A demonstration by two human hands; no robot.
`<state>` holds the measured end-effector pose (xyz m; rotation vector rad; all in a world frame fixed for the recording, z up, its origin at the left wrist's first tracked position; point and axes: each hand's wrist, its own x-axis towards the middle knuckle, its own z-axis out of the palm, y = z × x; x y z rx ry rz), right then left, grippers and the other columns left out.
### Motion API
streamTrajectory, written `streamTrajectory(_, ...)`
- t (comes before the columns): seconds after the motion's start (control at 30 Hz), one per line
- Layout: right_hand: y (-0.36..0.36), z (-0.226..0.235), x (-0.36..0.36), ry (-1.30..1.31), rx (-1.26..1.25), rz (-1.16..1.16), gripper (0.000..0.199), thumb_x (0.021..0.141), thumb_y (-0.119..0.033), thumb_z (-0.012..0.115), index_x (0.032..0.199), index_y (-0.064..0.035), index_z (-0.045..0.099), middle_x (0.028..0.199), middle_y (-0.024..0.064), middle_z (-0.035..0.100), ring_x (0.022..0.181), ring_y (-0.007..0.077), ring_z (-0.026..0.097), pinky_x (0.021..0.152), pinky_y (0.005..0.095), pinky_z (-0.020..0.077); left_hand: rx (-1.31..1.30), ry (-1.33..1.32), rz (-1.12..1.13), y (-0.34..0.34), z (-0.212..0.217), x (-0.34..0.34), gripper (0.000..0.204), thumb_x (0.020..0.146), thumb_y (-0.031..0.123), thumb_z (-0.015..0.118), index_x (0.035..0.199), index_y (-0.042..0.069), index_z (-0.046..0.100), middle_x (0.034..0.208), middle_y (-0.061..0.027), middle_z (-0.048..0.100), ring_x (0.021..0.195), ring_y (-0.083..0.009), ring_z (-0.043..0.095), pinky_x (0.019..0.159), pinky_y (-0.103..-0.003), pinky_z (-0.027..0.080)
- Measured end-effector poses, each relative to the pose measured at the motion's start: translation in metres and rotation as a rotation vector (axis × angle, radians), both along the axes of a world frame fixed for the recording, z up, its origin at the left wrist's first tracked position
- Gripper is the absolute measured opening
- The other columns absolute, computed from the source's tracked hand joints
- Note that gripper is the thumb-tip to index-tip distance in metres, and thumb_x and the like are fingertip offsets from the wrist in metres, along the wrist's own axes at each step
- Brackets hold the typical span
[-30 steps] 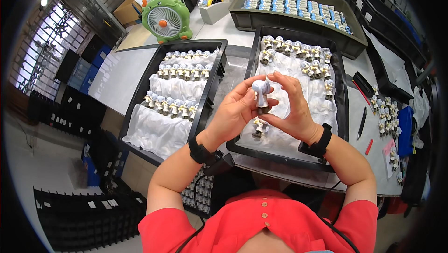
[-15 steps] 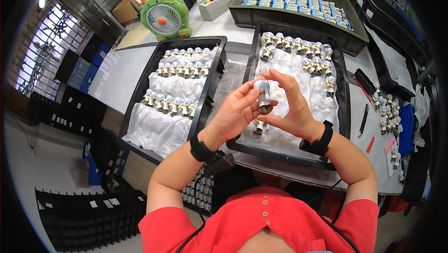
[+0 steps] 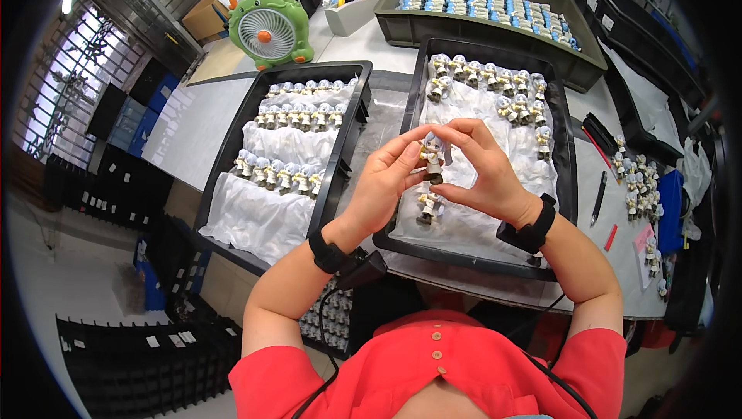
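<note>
A small painted figurine with pale blue hair, white clothes and a dark base is held upright between my hands. My left hand pinches its left side with thumb and fingers. My right hand curves round the other side, fingertips near its head and thumb by its base. Just beneath lies another figurine in the right black tray, on crumpled white lining. More of the same figurines stand along that tray's far and right edges.
Rows of figurines fill a left black tray. Behind are a green fan and an olive bin of blue-and-white pieces. Loose figurines, a black pen-like tool and a red stick lie on the right.
The figurine has turned so its front now shows. My right fingers have closed in toward its head, and the figurine lying in the tray below is more exposed.
</note>
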<state>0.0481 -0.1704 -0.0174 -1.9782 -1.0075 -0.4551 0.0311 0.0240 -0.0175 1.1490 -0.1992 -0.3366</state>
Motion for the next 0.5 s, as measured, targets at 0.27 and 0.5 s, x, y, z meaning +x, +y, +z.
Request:
streamTrajectory(0.27, 0.0, -0.003, -0.001, 0.18, -0.044, -0.037, 0.063, 0.064, -0.012, 0.074, 0.12, -0.0023, 0.049, 0.111, 0.0153, 0.051, 0.102, 0.0311, 0.054, 0.088, 0.0368, 0.0464, 0.16, -0.061, 0.01, 0.003, -0.005, 0.001, 0.04, 0.099, 0.024, 0.044, 0.135, 0.005, 0.043, 0.105, -0.0015, 0.054, 0.103, -0.0118, 0.054, 0.091, -0.03, 0.045)
streamTrajectory(0.5, -0.024, 0.006, -0.01, 0.392, -0.483, -0.045, 0.062, 0.063, -0.018, 0.072, 0.119, 0.0, 0.051, 0.106, 0.0181, 0.053, 0.099, 0.033, 0.054, 0.085, 0.036, 0.0459, 0.823, -0.451, -0.086, 0.005, -0.012, 0.005, 0.05, 0.089, 0.002, 0.051, 0.137, 0.003, 0.037, 0.112, -0.0144, 0.057, 0.099, -0.0209, 0.059, 0.086, -0.032, 0.047)
